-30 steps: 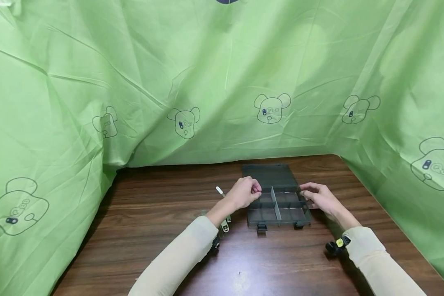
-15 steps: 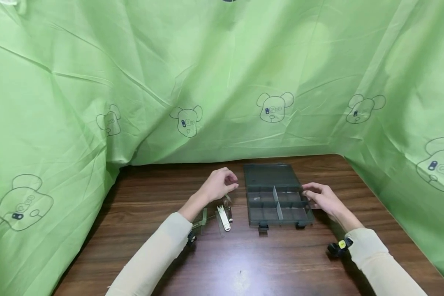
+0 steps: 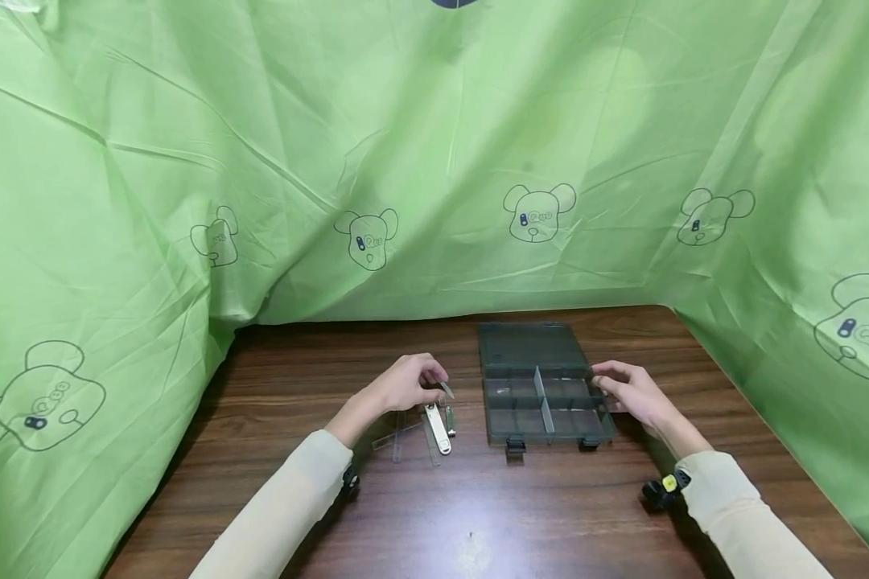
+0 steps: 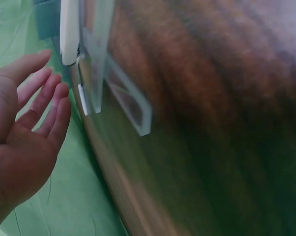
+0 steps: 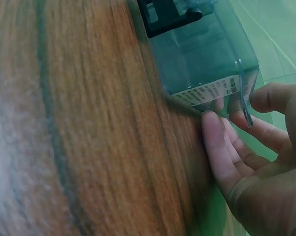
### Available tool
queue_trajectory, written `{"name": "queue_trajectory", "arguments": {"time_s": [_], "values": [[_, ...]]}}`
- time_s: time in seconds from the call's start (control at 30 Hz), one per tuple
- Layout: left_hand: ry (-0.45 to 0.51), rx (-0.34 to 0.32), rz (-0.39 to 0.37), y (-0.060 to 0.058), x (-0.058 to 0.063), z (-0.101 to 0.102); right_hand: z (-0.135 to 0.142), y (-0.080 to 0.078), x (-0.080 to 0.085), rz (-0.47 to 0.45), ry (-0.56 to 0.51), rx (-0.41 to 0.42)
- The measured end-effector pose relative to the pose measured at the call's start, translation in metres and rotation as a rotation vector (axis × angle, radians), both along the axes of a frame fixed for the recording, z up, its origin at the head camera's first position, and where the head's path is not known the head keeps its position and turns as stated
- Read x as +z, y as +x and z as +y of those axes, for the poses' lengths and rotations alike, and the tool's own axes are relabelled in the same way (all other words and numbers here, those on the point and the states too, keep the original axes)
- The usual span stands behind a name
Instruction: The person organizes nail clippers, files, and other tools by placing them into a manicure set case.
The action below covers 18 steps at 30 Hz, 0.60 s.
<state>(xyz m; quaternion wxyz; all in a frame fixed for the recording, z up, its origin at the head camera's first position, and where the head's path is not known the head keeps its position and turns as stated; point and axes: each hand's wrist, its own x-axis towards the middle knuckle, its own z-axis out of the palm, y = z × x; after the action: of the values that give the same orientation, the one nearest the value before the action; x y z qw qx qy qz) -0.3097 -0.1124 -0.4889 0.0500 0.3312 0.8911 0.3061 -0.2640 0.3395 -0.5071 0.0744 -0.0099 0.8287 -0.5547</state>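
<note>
Compartment box (image 3: 516, 420): lid open, right end held

The compartment box rests on the wooden surface (image 3: 550, 523), to the person's front right. Its lid (image 3: 530, 344) lies folded back on the far side; black latches (image 3: 515, 447) sit at the near edge, and dividers (image 3: 545, 414) part the interior.

Right hand (image 3: 637, 397): fingers narrow, bent around the right end of the box and holding it. A printed label (image 5: 206, 92) marks that end wall.

Left hand (image 3: 405, 384): poised left of the box, fingers loosely curved, moderately wide. A slim piece (image 3: 446, 390) shows at the fingertips; I cannot tell whether they touch it. Nail clipper (image 3: 438, 430): on the surface near these fingers, beside clear strips (image 4: 147, 118).

Behind: green cloth (image 3: 420, 145), printed with animal-head outlines
</note>
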Motion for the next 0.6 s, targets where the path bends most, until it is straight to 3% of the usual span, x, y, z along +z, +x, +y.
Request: {"name": "queue_trajectory", "arguments": {"time_s": [0.3,0.6], "values": [[-0.063,-0.058,-0.004,0.0042,-0.0105,0.0051,-0.0007,0.0011,-0.0007,0.007,-0.009,-0.01],[-0.106,-0.058,-0.018,0.0049,-0.0092,0.0081,-0.0024,0.0022,0.002,0.006,-0.009,-0.004]]}}
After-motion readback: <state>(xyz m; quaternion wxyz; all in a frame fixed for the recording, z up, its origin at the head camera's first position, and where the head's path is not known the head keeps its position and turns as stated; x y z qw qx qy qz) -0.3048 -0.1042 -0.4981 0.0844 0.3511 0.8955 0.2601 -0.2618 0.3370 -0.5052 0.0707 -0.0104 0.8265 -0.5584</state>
